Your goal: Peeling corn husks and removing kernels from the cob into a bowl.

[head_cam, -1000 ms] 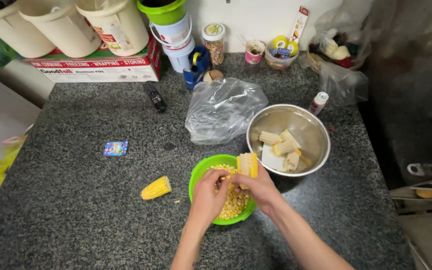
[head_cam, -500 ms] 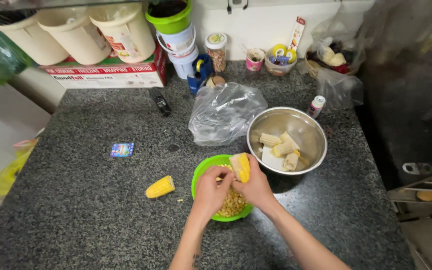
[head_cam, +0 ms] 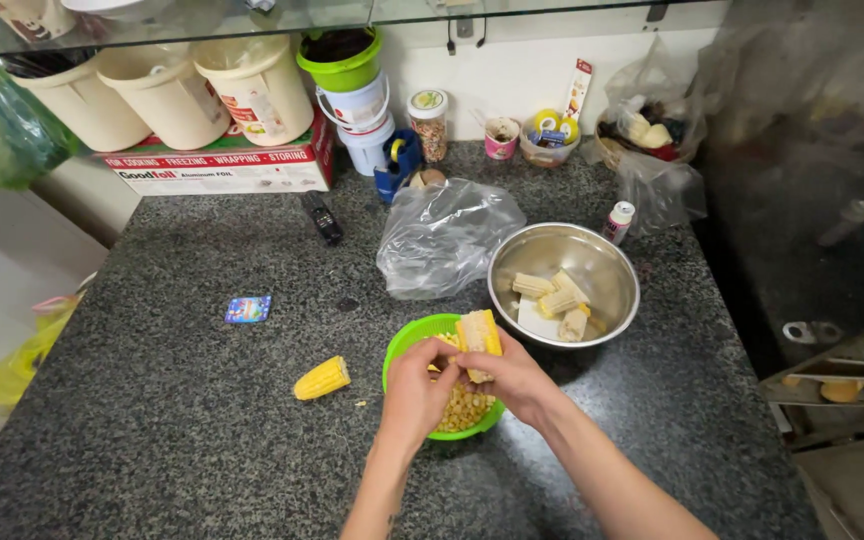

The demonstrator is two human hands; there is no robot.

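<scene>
My right hand grips a piece of yellow corn cob above a green bowl holding loose corn kernels. My left hand rests against the lower end of that cob, fingers curled on it over the bowl. To the right stands a steel bowl with several stripped cob pieces. A second yellow corn piece lies on the dark granite counter, left of the green bowl.
A crumpled clear plastic bag lies behind the bowls. A black remote, a small blue packet, a foil box, tubs, stacked cups, a jar and a small bottle line the back. The counter ends at right.
The view has tilted up slightly. Both hands stay over the green bowl, working the same cob, which has shifted a little between the fingers.
</scene>
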